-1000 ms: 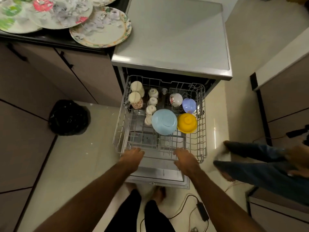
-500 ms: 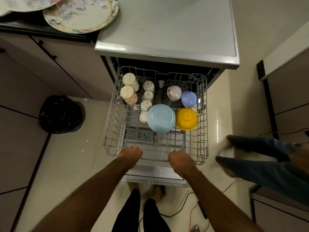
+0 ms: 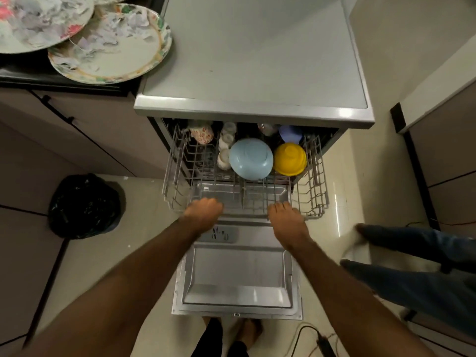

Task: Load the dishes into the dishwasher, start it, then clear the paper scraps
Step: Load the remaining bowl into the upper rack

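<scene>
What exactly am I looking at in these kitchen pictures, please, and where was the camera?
There is no machine here. A person wears one wide-angle camera on the head, and it looks down at their own arms. The left hand and right hand hold the front rim of the dishwasher's wire rack, above its lowered door. In the rack sit a light blue bowl, a yellow bowl and small cups. On the counter, upper left, lie plates strewn with paper scraps. A black bag sits on the floor.

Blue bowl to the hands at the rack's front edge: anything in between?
Head view: no dishes. Between the blue bowl and the left hand and right hand lie only bare rack wires, with the open door showing through them.
</scene>
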The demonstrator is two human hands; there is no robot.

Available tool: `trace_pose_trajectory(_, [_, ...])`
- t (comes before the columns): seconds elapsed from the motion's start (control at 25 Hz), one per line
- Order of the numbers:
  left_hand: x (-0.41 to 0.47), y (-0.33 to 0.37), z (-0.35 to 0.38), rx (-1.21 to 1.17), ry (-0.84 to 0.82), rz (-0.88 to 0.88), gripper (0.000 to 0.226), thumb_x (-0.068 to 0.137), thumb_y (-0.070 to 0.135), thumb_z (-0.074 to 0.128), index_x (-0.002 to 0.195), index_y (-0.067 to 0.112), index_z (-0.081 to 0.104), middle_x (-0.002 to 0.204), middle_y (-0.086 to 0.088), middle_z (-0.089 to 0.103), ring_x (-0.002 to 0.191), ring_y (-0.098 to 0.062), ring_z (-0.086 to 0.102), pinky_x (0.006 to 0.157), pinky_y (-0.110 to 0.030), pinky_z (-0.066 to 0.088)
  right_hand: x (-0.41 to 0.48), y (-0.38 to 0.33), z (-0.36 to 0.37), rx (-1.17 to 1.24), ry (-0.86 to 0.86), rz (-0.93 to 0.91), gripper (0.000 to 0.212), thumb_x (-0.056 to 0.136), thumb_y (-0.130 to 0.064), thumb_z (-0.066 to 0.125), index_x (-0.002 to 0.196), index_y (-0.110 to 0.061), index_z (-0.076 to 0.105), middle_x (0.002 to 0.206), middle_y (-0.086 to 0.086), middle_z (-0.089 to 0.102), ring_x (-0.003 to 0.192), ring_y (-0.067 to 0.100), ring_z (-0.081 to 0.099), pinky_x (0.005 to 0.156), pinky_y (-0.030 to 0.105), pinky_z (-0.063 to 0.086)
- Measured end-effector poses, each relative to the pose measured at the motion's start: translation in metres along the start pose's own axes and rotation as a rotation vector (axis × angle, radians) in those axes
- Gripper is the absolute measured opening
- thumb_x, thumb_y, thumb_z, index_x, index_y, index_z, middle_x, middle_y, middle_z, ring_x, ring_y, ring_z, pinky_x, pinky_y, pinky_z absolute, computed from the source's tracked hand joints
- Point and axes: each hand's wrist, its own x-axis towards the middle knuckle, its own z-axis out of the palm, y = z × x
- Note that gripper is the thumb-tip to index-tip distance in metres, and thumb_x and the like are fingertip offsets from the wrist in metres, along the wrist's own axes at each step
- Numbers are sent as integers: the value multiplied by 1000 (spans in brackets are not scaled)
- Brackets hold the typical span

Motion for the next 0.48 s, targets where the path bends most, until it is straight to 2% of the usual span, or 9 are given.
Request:
trace_pose_trajectory(0.16, [42, -28, -32, 26, 76, 12, 25, 102, 9, 50, 124, 11, 62, 121, -12, 63, 112, -32, 65, 90, -46, 55, 55, 9, -17, -36, 38, 37, 37, 93, -9, 53, 130, -9, 60, 126, 14, 65, 116, 32, 61, 90, 45, 54])
trace_pose_trajectory(0.28, [74, -43, -38, 18, 125, 36, 28, 102, 9, 48, 127, 12, 61, 127, -13, 62, 115, -32, 63, 94, -44, 54, 89, 22, -18, -51, 115, 60, 46, 91, -10, 38, 131, -7, 60, 126, 15, 65, 118, 35, 60, 91, 47, 56])
trace_pose_trajectory(0.36, [96, -51, -42, 16, 147, 23, 31, 101, 12, 49, 131, 14, 60, 133, -13, 59, 121, -33, 60, 95, -44, 51, 110, 31, -17, -41, 147, 66, 52, 85, -10, 38, 131, -4, 61, 124, 18, 66, 115, 37, 61, 88, 48, 57])
trace_pose_trajectory(0.48, [122, -61, -53, 4, 178, -5, 32, 103, 11, 46, 133, 14, 58, 138, -11, 58, 124, -35, 60, 94, -45, 51, 138, 42, -18, -52, 180, 74, 50, 88, -7, 49, 137, -4, 59, 130, 19, 64, 115, 38, 61, 85, 49, 58])
